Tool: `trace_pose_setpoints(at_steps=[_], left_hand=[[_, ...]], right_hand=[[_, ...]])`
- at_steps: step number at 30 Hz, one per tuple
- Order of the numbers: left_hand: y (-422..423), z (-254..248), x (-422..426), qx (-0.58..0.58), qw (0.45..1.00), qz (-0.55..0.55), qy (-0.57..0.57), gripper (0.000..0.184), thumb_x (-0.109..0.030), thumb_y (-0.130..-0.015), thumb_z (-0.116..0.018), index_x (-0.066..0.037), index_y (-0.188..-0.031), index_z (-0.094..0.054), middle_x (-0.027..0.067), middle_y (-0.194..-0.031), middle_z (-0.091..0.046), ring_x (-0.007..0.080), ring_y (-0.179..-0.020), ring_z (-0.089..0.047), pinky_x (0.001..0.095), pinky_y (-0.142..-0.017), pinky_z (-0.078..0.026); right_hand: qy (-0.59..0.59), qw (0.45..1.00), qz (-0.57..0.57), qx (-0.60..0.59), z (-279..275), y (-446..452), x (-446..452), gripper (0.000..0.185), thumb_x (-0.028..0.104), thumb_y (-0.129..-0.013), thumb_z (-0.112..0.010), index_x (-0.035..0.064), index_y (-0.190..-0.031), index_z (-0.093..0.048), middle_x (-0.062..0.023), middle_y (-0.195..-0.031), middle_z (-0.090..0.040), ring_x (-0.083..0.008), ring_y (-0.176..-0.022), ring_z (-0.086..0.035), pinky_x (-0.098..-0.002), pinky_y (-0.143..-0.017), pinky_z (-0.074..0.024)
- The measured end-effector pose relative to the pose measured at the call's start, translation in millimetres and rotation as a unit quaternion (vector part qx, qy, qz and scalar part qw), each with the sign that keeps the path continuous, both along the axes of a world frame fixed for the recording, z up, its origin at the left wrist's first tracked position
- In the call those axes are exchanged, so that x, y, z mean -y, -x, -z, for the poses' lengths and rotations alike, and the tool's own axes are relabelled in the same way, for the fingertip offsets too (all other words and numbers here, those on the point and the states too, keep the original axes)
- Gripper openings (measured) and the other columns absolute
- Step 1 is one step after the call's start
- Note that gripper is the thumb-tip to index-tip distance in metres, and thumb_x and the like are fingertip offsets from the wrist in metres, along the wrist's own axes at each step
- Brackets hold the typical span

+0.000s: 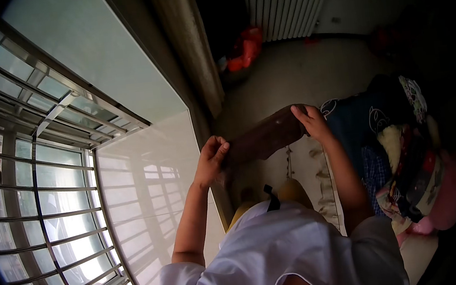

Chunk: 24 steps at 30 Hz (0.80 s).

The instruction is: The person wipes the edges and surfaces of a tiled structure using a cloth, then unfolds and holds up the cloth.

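A dark brown piece of thin cloth [263,138] is stretched between my two hands in front of my waist. Its exact kind cannot be told. My left hand [212,159] pinches the left end, thumb pressed against the curled fingers. At the other end, slightly higher, my right hand [312,121] grips the cloth with the thumb on top and the fingers mostly hidden behind it. The cloth slants up toward the right, and its lower edge hangs a little loose.
To my left are a pale, glossy windowsill [150,194] and a barred window [54,214]. A curtain [188,42] hangs ahead, near a red bag [245,48] and a white radiator [283,8]. Heaped clothes [407,174] and dark bedding [347,125] lie on the right.
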State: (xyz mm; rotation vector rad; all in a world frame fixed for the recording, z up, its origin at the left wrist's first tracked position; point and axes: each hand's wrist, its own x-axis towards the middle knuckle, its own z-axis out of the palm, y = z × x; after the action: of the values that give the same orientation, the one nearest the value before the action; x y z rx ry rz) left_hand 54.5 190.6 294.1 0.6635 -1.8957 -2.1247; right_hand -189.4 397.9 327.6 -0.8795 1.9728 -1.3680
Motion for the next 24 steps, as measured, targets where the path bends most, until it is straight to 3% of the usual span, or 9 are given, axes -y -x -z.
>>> trace_pose_setpoints(at_steps=[4, 8, 13, 15, 17, 18, 19, 21, 24], left_hand=[[3, -13, 26, -0.040, 0.981, 0.049, -0.182, 0.036, -0.016, -0.087, -0.068, -0.003, -0.117, -0.052, 0.0060, -0.109, -0.059, 0.0136, -0.102, -0.055, 0.0256, -0.090, -0.044], [10, -17, 42, 0.062, 0.985, 0.117, -0.108, 0.052, -0.009, -0.085, -0.067, -0.003, -0.132, -0.045, 0.0056, -0.106, -0.061, 0.0135, -0.093, -0.060, 0.0269, -0.075, -0.052], [27, -56, 27, -0.033, 0.975, 0.069, -0.207, 0.041, -0.005, -0.090, -0.060, -0.007, -0.129, -0.050, 0.0047, -0.102, -0.064, 0.0106, -0.092, -0.060, 0.0259, -0.083, -0.050], [38, -70, 16, -0.137, 0.967, -0.062, -0.203, 0.033, -0.003, -0.090, -0.058, -0.005, -0.123, -0.056, 0.0053, -0.103, -0.065, 0.0125, -0.091, -0.062, 0.0269, -0.085, -0.050], [47, -79, 13, -0.181, 0.954, -0.071, -0.227, 0.028, -0.003, -0.090, -0.059, -0.004, -0.119, -0.059, 0.0060, -0.106, -0.066, 0.0140, -0.095, -0.062, 0.0275, -0.087, -0.050], [54, -77, 14, -0.196, 0.950, -0.099, -0.222, 0.029, -0.004, -0.090, -0.060, -0.003, -0.118, -0.059, 0.0066, -0.106, -0.066, 0.0147, -0.097, -0.062, 0.0274, -0.088, -0.050], [59, -76, 16, -0.210, 0.945, -0.127, -0.217, 0.029, -0.004, -0.089, -0.061, -0.003, -0.118, -0.059, 0.0071, -0.107, -0.066, 0.0154, -0.098, -0.062, 0.0274, -0.089, -0.050], [66, -71, 22, -0.204, 0.944, -0.159, -0.205, 0.028, -0.004, -0.088, -0.062, -0.003, -0.116, -0.061, 0.0064, -0.104, -0.067, 0.0147, -0.096, -0.062, 0.0267, -0.087, -0.050], [62, -43, 32, -0.167, 0.955, -0.188, -0.157, 0.026, -0.001, -0.087, -0.062, -0.003, -0.113, -0.063, 0.0052, -0.101, -0.067, 0.0135, -0.093, -0.062, 0.0258, -0.084, -0.049]], right_hand=[[0.059, 0.994, 0.060, 0.062, -13, 4, 15, 0.040, 0.036, -0.095, -0.055, -0.0019, -0.108, -0.060, -0.0046, -0.103, -0.063, -0.0133, -0.093, -0.057, -0.0271, -0.086, -0.0425], [0.108, 0.962, 0.080, 0.239, -16, 29, 26, 0.040, 0.033, -0.092, -0.061, -0.0007, -0.112, -0.059, -0.0058, -0.109, -0.061, -0.0156, -0.100, -0.056, -0.0289, -0.086, -0.0452], [0.181, 0.931, -0.033, 0.316, -45, 54, 46, 0.045, 0.036, -0.095, -0.053, 0.0017, -0.125, -0.055, -0.0069, -0.107, -0.061, -0.0165, -0.097, -0.058, -0.0326, -0.085, -0.0483], [0.258, 0.895, -0.111, 0.348, -52, 68, 51, 0.054, 0.039, -0.096, -0.048, 0.0058, -0.138, -0.042, -0.0083, -0.115, -0.059, -0.0189, -0.106, -0.056, -0.0341, -0.094, -0.0444], [0.419, 0.798, -0.136, 0.412, -53, 59, 54, 0.059, 0.040, -0.098, -0.042, 0.0073, -0.145, -0.028, -0.0081, -0.132, -0.049, -0.0220, -0.123, -0.047, -0.0365, -0.105, -0.0356], [0.404, 0.797, -0.085, 0.442, -22, 56, 59, 0.068, 0.032, -0.095, -0.053, 0.0136, -0.149, -0.016, -0.0103, -0.135, -0.045, -0.0224, -0.125, -0.043, -0.0371, -0.109, -0.0298], [0.406, 0.795, -0.092, 0.441, -1, 47, 63, 0.068, 0.032, -0.095, -0.053, 0.0136, -0.149, -0.016, -0.0103, -0.135, -0.045, -0.0224, -0.125, -0.043, -0.0371, -0.109, -0.0298], [0.363, 0.884, -0.099, 0.276, 23, 32, 71, 0.073, 0.020, -0.091, -0.060, 0.0127, -0.149, -0.017, -0.0113, -0.137, -0.043, -0.0222, -0.124, -0.044, -0.0349, -0.106, -0.0328], [0.268, 0.915, -0.013, 0.302, 24, 34, 70, 0.069, 0.013, -0.088, -0.063, 0.0104, -0.146, -0.027, -0.0109, -0.133, -0.047, -0.0181, -0.119, -0.047, -0.0302, -0.102, -0.0353]])
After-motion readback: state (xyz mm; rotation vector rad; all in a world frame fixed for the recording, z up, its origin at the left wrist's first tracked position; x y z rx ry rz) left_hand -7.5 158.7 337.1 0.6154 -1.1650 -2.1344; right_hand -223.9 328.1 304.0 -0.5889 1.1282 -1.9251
